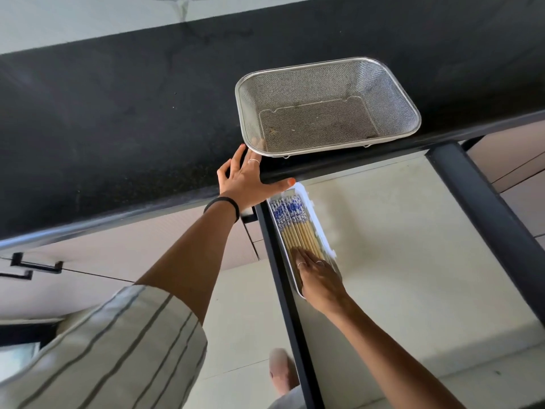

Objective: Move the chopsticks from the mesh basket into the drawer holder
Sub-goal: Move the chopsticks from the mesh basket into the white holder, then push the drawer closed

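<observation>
We see 1 mesh basket [327, 106] on the dark countertop [118, 128], with no chopsticks in it. The chopsticks [295, 228] lie bundled in 1 white holder [308, 202] at the left edge of the open drawer [413, 246]; they overlap too much for us to count. Our left hand [246, 178] rests spread on the counter edge, holding nothing. Our right hand [317, 278] lies flat, fingers together, pressing on the chopsticks' near ends.

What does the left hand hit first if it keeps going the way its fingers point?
Likely the mesh basket: the left hand rests on the counter edge, fingers aimed at the basket's near-left corner, almost touching.
</observation>
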